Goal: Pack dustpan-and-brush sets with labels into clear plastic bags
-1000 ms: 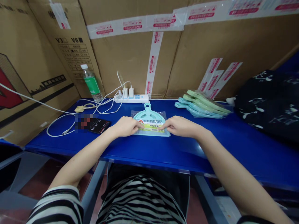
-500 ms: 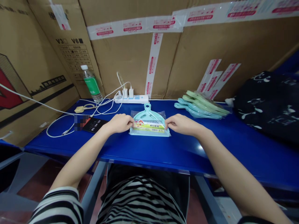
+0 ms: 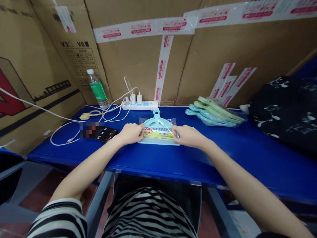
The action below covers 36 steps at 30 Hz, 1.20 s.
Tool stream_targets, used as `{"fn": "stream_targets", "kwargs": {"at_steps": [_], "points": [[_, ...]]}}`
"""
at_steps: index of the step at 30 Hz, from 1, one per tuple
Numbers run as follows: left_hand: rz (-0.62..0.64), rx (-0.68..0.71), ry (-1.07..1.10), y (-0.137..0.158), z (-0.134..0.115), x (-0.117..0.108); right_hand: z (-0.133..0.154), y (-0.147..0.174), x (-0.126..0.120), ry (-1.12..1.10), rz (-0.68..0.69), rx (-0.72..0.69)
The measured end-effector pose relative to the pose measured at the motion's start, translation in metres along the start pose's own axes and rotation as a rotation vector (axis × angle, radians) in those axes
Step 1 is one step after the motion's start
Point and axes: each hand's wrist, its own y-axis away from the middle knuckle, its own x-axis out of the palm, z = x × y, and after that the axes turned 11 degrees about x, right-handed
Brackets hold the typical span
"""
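A light blue mini dustpan with its brush (image 3: 157,123), wrapped in clear plastic with a yellow printed label, lies on the blue table in front of me, handle pointing away. My left hand (image 3: 132,133) has its fingers closed on the left edge of the pack. On the opposite edge, my right hand (image 3: 187,135) grips it with bent fingers, the thumb side over the label's end. Both hands rest low, close to the tabletop. The fingertips beneath the wrapped dustpan are hidden.
More wrapped dustpans (image 3: 214,114), blue and green, are stacked to the right. A dark patterned bag (image 3: 284,112) stands beyond them. At the back are a power strip (image 3: 143,105) with white cables and a water bottle (image 3: 98,89). A phone (image 3: 105,133) lies near my left forearm.
Both hands have shifted inward and slightly down along the dustpan's edges, their fingers now further over the wrapping. The dustpan stays in nearly the same place.
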Motion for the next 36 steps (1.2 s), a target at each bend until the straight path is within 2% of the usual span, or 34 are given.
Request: {"fn": "stream_targets", "kwargs": {"at_steps": [5,12,20,24,31,36], "points": [[0.017,-0.029,0.016,0.0,-0.002,-0.003,0.0,-0.002,-0.001,-0.06,-0.002,0.044],[0.028,-0.011,-0.012,0.0,-0.001,-0.004,-0.002,-0.001,-0.003,-0.104,0.017,0.028],[0.026,0.007,-0.027,0.001,-0.001,-0.001,-0.013,-0.005,-0.003,-0.3,0.022,-0.02],[0.032,0.008,-0.036,0.001,-0.001,-0.001,-0.016,-0.005,-0.006,-0.379,-0.022,-0.007],[0.028,0.012,-0.045,0.001,-0.001,-0.001,-0.013,0.001,-0.008,-0.289,0.014,-0.064],[0.045,0.009,-0.04,0.001,-0.002,-0.002,-0.011,-0.001,-0.006,-0.307,0.028,-0.093]]}}
